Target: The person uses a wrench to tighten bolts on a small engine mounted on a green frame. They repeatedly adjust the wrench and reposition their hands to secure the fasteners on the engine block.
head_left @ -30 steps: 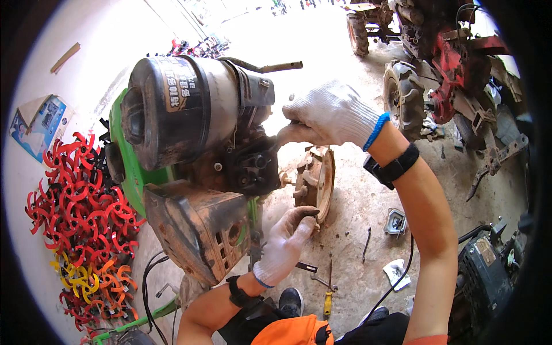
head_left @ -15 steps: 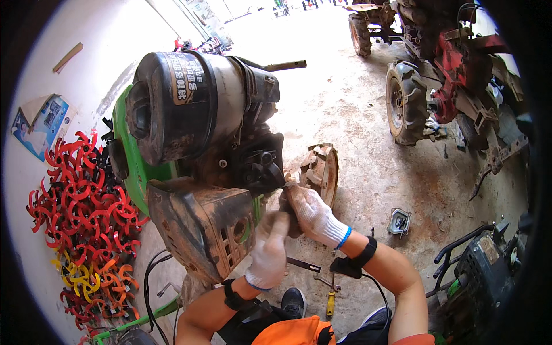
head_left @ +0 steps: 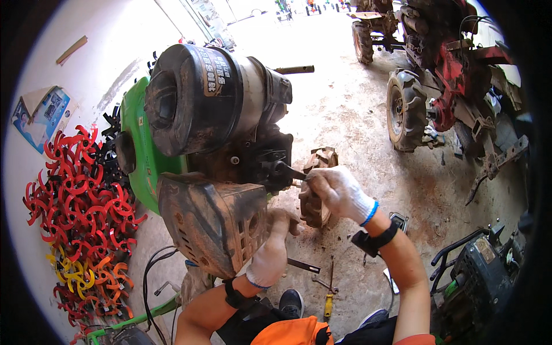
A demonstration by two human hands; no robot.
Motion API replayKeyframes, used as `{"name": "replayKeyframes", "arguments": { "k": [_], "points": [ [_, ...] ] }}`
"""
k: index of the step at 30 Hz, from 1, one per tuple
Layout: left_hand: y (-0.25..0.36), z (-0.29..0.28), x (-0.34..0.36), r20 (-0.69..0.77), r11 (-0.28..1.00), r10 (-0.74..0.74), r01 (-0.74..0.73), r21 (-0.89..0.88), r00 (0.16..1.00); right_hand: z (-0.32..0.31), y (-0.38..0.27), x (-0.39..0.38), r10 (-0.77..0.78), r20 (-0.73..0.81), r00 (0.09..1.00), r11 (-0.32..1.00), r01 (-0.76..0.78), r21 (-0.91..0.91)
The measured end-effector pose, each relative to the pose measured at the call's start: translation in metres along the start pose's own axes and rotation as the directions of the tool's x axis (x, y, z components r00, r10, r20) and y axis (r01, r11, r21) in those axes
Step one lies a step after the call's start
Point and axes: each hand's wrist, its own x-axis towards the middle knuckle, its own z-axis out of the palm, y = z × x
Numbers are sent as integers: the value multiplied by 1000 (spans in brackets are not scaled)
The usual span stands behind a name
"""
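Rust-brown metal of the muffler cover (head_left: pixel 215 221) is braced from below by the left hand (head_left: pixel 270 253), closed against its lower edge at about five o'clock to steady the engine (head_left: pixel 213 115). At three o'clock, the right hand (head_left: pixel 339 192) is closed around a dark wrench (head_left: pixel 293 172), seated on an engine fitting for leverage.

Strong daylight pours in from the open yard at the top, washing the concrete floor (head_left: pixel 345 109) there almost white. Nearer me the light is softer, with faint shadows under the engine (head_left: pixel 218 126). The centre is sharp; straight lines bow toward a black circular rim, and the white wall (head_left: pixel 40 75) at left glares.
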Motion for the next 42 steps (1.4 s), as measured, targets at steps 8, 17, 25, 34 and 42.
{"name": "replayKeyframes", "arguments": {
  "k": [8,17,25,34,42],
  "points": [
    [1,11,-1,16,994,-42,43,-105,999,-45,-12,22,-57,71,996,930,79,-358],
    [2,13,2,57,988,-65,72,-140,996,-75,-25,63,-12,207,978,898,101,-429],
    [13,16,4,75,989,-148,148,6,986,-99,-65,108,-129,264,956,678,279,-680],
    [14,24,2,68,989,-86,93,-113,994,-31,-27,25,273,187,944,962,-264,-75],
    [17,3,-13,-15,1000,29,-29,3,999,102,16,-26,53,-178,983,856,47,515]
  ]
}}
